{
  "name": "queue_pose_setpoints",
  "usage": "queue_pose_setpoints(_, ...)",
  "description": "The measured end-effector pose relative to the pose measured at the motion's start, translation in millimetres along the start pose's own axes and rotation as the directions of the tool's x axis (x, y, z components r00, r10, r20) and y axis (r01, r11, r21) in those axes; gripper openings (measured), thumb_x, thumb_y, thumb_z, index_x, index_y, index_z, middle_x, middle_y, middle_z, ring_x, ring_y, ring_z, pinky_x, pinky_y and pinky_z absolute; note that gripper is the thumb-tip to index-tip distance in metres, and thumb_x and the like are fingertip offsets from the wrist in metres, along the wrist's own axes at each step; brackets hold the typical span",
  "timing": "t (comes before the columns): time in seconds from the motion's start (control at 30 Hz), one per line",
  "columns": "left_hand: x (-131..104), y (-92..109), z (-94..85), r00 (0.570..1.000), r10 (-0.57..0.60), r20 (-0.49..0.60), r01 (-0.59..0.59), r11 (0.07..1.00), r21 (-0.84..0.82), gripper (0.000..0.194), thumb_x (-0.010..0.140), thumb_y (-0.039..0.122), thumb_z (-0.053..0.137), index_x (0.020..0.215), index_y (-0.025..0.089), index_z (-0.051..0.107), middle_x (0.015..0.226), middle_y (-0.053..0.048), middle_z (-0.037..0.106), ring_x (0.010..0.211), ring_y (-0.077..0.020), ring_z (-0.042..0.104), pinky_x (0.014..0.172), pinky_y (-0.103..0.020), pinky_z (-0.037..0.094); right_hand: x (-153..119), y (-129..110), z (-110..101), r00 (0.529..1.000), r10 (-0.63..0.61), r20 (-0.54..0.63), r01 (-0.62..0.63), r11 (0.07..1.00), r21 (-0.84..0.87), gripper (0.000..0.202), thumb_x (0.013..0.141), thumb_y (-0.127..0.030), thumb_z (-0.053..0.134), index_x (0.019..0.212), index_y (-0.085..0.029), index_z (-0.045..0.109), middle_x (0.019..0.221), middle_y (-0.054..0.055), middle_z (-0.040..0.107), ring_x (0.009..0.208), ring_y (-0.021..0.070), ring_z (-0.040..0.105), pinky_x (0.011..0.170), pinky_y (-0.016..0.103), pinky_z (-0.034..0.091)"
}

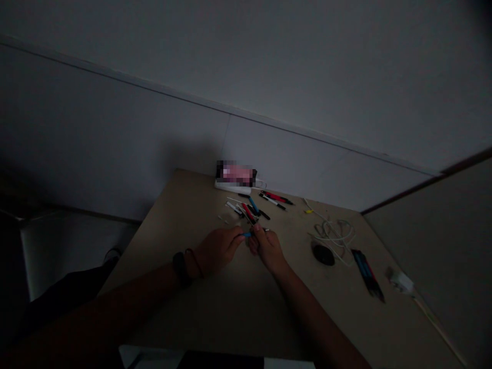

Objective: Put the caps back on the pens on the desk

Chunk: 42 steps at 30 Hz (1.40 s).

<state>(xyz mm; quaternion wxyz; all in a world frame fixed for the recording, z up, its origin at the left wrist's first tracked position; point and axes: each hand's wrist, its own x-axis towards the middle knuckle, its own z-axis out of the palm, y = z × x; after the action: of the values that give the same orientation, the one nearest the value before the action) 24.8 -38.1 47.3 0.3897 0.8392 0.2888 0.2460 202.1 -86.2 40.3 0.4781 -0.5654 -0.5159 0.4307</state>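
A blue pen spans the small gap between my two hands above the table. My left hand, with a dark band on its wrist, pinches one end of it. At the other end, my right hand is closed with the thumb on top, hiding much of the pen. Just beyond my fingers lie loose pens and pen parts, among them a red one, a blue one and a white one. Further back are a red pen and a black-and-white pen.
A blurred-out phone-like screen leans on a white block by the wall. To the right are a coiled white cable, a black mouse, a row of pens and a white plug. The table meets the right wall.
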Motion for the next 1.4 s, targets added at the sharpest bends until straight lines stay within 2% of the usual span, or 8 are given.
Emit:
queue_pose_setpoints(0.17,3.4,5.4,0.4,0.987,-0.105,0.124,0.141,0.931,-0.336,0.034,0.098,0.043,0.045,0.074,0.019,0.047,0.064,0.003,0.045,0.059,-0.0117,0.042,0.057,-0.026,0.031,-4.8,-5.3,-8.0,0.998,-0.024,0.062,0.025,0.999,-0.025,0.065,0.093,-0.072,0.043,0.053,-0.022,0.044,0.046,-0.003,0.042,0.043,0.0106,0.042,0.048,0.026,0.036)
queue_pose_setpoints(0.27,4.7,4.0,3.1,0.908,-0.184,0.375,0.388,0.708,-0.59,0.046,0.094,0.063,0.043,0.077,0.02,0.045,0.057,0.008,0.033,0.047,-0.0084,0.028,0.047,-0.024,0.025,-8.8,-9.5,-11.9,0.993,-0.081,0.083,0.089,0.991,-0.095,0.064,0.095,-0.07,0.041,0.055,-0.021,0.047,0.049,-0.002,0.046,0.046,0.0115,0.045,0.051,0.027,0.037)
queue_pose_setpoints(0.37,5.8,-0.7,4.0,0.828,-0.143,0.542,0.525,0.536,-0.661,0.051,0.09,0.07,0.043,0.079,0.021,0.046,0.053,0.011,0.025,0.041,-0.0065,0.018,0.041,-0.022,0.02,-11.3,-12.3,-12.8,0.982,-0.167,0.085,0.18,0.968,-0.173,0.065,0.097,-0.067,0.04,0.054,-0.02,0.049,0.05,-0.001,0.048,0.05,0.012,0.046,0.055,0.027,0.038)
queue_pose_setpoints(0.47,7.7,-5.3,1.6,0.867,-0.126,0.482,0.449,0.62,-0.644,0.047,0.093,0.065,0.044,0.08,0.02,0.05,0.052,0.009,0.03,0.041,-0.0075,0.025,0.041,-0.022,0.025,-10.0,-9.6,-11.7,0.979,-0.194,0.069,0.204,0.956,-0.212,0.065,0.098,-0.066,0.04,0.053,-0.02,0.049,0.052,-0.001,0.048,0.052,0.012,0.046,0.055,0.027,0.037)
queue_pose_setpoints(0.6,8.9,-6.0,-2.7,0.976,-0.146,0.159,0.207,0.848,-0.489,0.03,0.091,0.048,0.058,0.09,0.019,0.055,0.067,0.004,0.051,0.057,-0.0101,0.046,0.053,-0.023,0.037,-4.2,1.3,-10.4,0.994,-0.109,-0.03,0.101,0.977,-0.188,0.065,0.095,-0.069,0.042,0.051,-0.021,0.045,0.048,-0.002,0.043,0.048,0.0111,0.04,0.049,0.026,0.033)
queue_pose_setpoints(0.77,6.8,-4.8,-2.6,0.997,-0.046,-0.062,0.028,0.966,-0.257,0.023,0.081,0.03,0.072,0.093,0.019,0.056,0.085,0.0,0.063,0.073,-0.0139,0.058,0.067,-0.026,0.044,-1.4,4.8,-8.8,0.995,-0.069,-0.069,0.056,0.984,-0.17,0.065,0.092,-0.071,0.045,0.051,-0.021,0.043,0.048,-0.003,0.039,0.046,0.0103,0.035,0.046,0.025,0.029)
queue_pose_setpoints(1.07,7.4,-12.5,-1.2,0.989,0.066,-0.133,-0.079,0.992,-0.101,0.013,0.09,0.03,0.064,0.088,0.018,0.063,0.086,-0.002,0.068,0.079,-0.0169,0.061,0.074,-0.029,0.044,-3.7,-7.0,-4.4,0.999,-0.038,-0.005,0.035,0.973,-0.229,0.059,0.091,-0.069,0.048,0.058,-0.02,0.048,0.05,-0.004,0.042,0.047,0.0107,0.038,0.047,0.025,0.03)
queue_pose_setpoints(1.4,5.3,-4.4,-6.1,1.0,-0.004,0.012,0.005,0.997,-0.072,0.036,0.101,0.035,0.039,0.073,0.018,0.054,0.066,0.0,0.056,0.063,-0.0144,0.051,0.063,-0.027,0.035,-3.5,-7.3,-3.0,0.999,-0.051,0.016,0.054,0.972,-0.227,0.059,0.091,-0.07,0.048,0.06,-0.02,0.053,0.05,-0.002,0.048,0.048,0.0123,0.044,0.05,0.026,0.035)
